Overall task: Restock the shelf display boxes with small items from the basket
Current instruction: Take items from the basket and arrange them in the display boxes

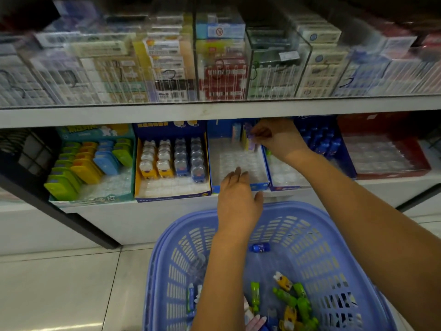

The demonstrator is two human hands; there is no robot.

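One small purple item (250, 139) is pinched in the fingers (259, 134) of the right hand (279, 139), way at the back of the blue display box (259, 186) on the lower shelf (381, 185), with a couple of blurry pieces standing just beside it. Most of the box's clear plastic tray (238, 161) is showing its bare slots. The left hand (238, 201) lies flat over the box's front edge, fingers straight and loosely together, holding nothing. Right below both arms sits the purple-blue basket (310, 235) on the tiled floor (59, 283), with a mixed pile in it: green pieces (303, 304), a yellow animal-shaped one (282, 280), and a lone blue one (260, 247) off by itself near the far wall. To the left of the blue box there's a yellow-and-blue box (171, 195) with rows of animal-shaped items (164, 158), then a teal box (95, 198) with green, yellow and blue pieces. On the far right there's a red box (391, 174) with a clear tray too.
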